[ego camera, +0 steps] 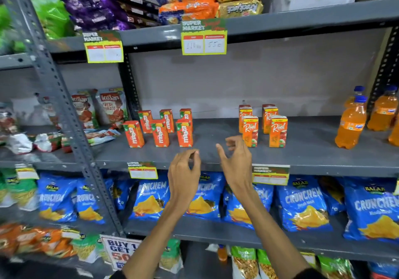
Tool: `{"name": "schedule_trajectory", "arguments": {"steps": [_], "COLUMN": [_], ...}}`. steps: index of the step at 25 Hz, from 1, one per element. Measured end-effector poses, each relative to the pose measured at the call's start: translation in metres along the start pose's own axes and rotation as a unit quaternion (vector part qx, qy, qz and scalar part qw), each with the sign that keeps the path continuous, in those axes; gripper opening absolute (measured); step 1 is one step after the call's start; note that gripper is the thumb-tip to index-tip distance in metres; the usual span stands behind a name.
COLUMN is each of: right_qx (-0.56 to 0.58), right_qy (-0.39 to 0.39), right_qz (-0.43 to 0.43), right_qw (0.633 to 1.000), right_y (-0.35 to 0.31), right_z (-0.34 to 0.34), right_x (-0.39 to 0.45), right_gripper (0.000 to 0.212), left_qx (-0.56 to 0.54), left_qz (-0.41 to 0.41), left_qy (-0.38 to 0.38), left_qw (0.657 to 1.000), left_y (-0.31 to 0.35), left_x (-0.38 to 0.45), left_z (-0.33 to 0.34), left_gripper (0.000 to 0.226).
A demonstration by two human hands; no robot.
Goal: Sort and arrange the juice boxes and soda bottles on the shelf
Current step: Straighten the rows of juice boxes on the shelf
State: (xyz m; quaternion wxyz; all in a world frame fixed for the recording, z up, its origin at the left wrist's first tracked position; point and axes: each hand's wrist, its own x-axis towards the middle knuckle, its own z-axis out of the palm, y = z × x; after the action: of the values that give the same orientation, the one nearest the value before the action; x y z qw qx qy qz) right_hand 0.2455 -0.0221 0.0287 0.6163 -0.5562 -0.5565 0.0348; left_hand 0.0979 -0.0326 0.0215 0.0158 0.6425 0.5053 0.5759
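Observation:
On the grey middle shelf (216,140) stand several orange Maaza juice boxes (160,133) in two rows at the left. Several orange Real juice boxes (264,125) stand in two rows right of centre. Orange soda bottles (352,123) with blue caps stand at the far right. My left hand (184,174) hovers at the shelf's front edge, fingers loosely curled and holding nothing. My right hand (236,160) is raised beside it, fingers apart and empty, just left of the front Real box.
Blue Crunchem snack bags (302,203) fill the shelf below. Biscuit packs (187,2) lie on the shelf above, with price tags (204,37) hanging from its edge. Ketchup pouches (112,106) stand on the neighbouring rack left of a perforated upright (64,114).

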Motion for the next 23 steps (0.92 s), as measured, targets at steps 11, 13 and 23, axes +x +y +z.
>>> {"name": "schedule_trajectory", "arguments": {"steps": [11,13,23], "right_qx": [-0.091,-0.144,-0.254], "right_qy": [-0.126,-0.141,-0.118], "right_qz": [0.148,0.172,0.134], "right_qw": [0.977,0.964,0.951], "right_y": [-0.05,-0.05,-0.047], "right_z": [0.139,0.146,0.166], "right_x": [0.026,0.031,0.031], "right_gripper": [0.074,0.084,0.07], "left_qx": [-0.023,0.025,0.038], "left_qz": [-0.209,-0.229,-0.184], "left_qy": [-0.109,-0.12,-0.123], "left_qw": [0.972,0.966,0.974], "left_y": [-0.096,-0.103,-0.13], "left_x": [0.104,0.116,0.127], "left_z": [-0.04,-0.036,-0.035], "left_gripper": [0.044,0.052,0.037]}}
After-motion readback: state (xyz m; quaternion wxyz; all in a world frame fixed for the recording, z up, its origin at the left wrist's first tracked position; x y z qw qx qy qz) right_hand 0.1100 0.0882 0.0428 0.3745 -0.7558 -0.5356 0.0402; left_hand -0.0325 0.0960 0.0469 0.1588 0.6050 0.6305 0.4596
